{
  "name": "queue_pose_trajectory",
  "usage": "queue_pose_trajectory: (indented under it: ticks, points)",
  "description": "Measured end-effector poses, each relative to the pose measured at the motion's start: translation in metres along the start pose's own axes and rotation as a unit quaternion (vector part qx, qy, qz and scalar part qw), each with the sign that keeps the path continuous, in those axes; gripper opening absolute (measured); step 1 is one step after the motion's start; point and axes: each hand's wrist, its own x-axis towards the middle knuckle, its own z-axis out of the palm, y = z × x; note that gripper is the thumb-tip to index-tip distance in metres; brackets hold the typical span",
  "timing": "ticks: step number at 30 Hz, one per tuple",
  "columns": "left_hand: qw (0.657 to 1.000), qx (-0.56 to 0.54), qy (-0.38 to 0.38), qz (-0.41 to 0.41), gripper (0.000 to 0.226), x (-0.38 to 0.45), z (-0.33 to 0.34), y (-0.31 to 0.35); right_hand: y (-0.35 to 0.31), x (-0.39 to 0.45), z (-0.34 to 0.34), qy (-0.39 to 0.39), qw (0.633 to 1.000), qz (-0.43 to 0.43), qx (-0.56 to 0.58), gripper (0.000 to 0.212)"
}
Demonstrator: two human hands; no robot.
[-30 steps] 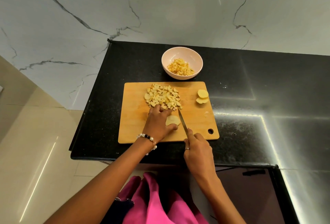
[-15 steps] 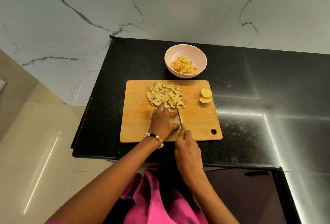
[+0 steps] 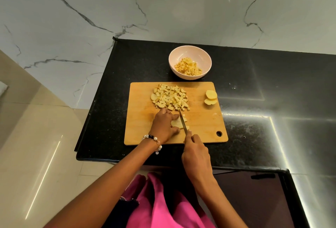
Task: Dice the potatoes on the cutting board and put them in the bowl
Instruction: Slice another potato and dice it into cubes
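A wooden cutting board (image 3: 141, 100) lies on the black counter. On its far half sits a heap of diced potato (image 3: 170, 97); two potato slices (image 3: 211, 96) rest near its right edge. My left hand (image 3: 163, 125) presses down on a potato slice (image 3: 176, 123) at the board's middle. My right hand (image 3: 196, 155) grips a knife (image 3: 182, 121), whose blade stands in the slice just right of my left fingers. Behind the board stands a pale pink bowl (image 3: 190, 52) holding diced potato (image 3: 188, 67).
The black counter (image 3: 254, 91) ends close to the board's left and near sides, with beige floor (image 3: 36, 146) below. A marble wall (image 3: 163, 5) rises behind the bowl. A dark panel (image 3: 254, 200) lies at the lower right.
The knife swung from a slant to the right of the slice onto the slice itself, and my right hand came nearer my left hand. The left hand kept holding the slice.
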Motion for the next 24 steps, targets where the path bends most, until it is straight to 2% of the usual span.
queue_pose_trajectory:
  ticks: [5, 8, 15, 18, 24]
  points:
    - [0.999, -0.021, 0.035, -0.001, 0.053, -0.001, 0.001, 0.0, -0.01, 0.014, 0.005, -0.013, 0.999, 0.014, -0.048, 0.055]
    - [0.998, -0.018, 0.053, -0.005, 0.051, -0.001, 0.003, 0.001, -0.015, 0.013, 0.017, 0.033, 0.998, 0.002, -0.052, 0.056]
    - [0.997, -0.031, 0.069, -0.017, 0.052, -0.004, 0.007, 0.001, 0.0, -0.029, 0.021, 0.025, 0.997, -0.006, -0.072, 0.072]
    - [0.996, -0.037, 0.078, -0.017, 0.052, -0.005, 0.007, 0.001, -0.001, -0.029, 0.01, 0.012, 0.997, 0.021, -0.075, 0.07]
    - [0.997, -0.033, 0.068, -0.009, 0.054, -0.004, 0.003, -0.004, -0.012, -0.002, 0.002, 0.014, 1.0, -0.006, -0.027, 0.056]
